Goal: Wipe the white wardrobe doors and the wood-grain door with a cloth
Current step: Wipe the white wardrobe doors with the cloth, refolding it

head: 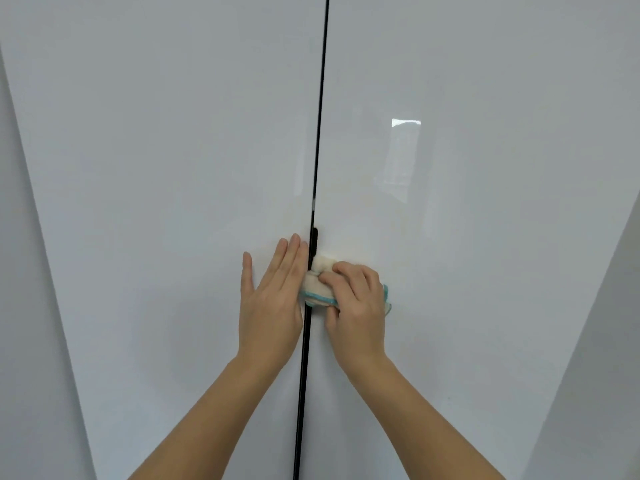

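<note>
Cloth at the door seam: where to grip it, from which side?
Grip the cloth over its bunched cream middle, coming from the front, palm toward the right door, as the right hand does. It is a soft wad lying against an upright panel, so nothing can get behind it; the thin teal edge would probably just let it unfold.

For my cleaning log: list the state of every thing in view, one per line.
Left door: shut, glossy.
Right door: shut, glossy, reflecting light.
Cloth: bunched, pressed on the right door's inner edge.
Left hand: flat on the left door, fingers straight.
Right hand: grips the cloth.
</note>
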`<state>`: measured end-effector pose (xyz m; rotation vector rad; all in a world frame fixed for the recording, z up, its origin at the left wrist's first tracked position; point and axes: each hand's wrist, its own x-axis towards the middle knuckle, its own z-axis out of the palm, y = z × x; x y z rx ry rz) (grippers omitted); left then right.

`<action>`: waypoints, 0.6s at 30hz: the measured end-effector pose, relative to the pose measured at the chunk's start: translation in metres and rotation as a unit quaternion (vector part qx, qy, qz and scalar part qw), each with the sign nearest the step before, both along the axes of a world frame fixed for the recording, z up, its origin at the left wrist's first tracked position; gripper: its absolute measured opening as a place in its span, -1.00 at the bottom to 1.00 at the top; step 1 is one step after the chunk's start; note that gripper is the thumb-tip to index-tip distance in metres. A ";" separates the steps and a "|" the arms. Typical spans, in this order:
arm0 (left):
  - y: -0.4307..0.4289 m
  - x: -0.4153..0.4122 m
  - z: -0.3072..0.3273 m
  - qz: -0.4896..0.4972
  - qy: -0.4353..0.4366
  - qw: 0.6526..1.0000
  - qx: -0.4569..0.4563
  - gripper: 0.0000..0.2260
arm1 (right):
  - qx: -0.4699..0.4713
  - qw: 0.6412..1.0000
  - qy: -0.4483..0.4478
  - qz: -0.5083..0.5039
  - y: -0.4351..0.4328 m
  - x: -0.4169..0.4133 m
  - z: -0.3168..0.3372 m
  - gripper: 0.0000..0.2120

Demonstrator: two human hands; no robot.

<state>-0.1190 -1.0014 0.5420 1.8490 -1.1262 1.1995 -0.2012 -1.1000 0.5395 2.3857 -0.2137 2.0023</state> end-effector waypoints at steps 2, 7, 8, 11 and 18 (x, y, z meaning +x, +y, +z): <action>-0.004 0.006 -0.021 0.013 -0.010 1.000 -0.023 -0.48 | -0.034 0.999 0.003 -0.002 -0.005 -0.001 -0.017 -0.78; -0.015 0.015 -0.060 -0.001 -0.039 0.997 -0.067 -0.51 | -0.119 0.993 0.019 -0.001 -0.016 -0.004 -0.055 -0.78; -0.018 0.016 -0.066 -0.003 -0.047 0.996 -0.073 -0.52 | -0.136 0.991 0.019 0.000 -0.019 -0.004 -0.061 -0.78; -0.025 0.019 -0.091 -0.023 -0.061 0.993 -0.101 -0.55 | -0.180 0.983 0.022 -0.005 -0.028 -0.005 -0.076 -0.80; -0.041 0.025 -0.128 -0.028 -0.049 0.986 -0.155 -0.52 | -0.247 0.968 -0.010 -0.053 -0.038 -0.002 -0.084 -0.71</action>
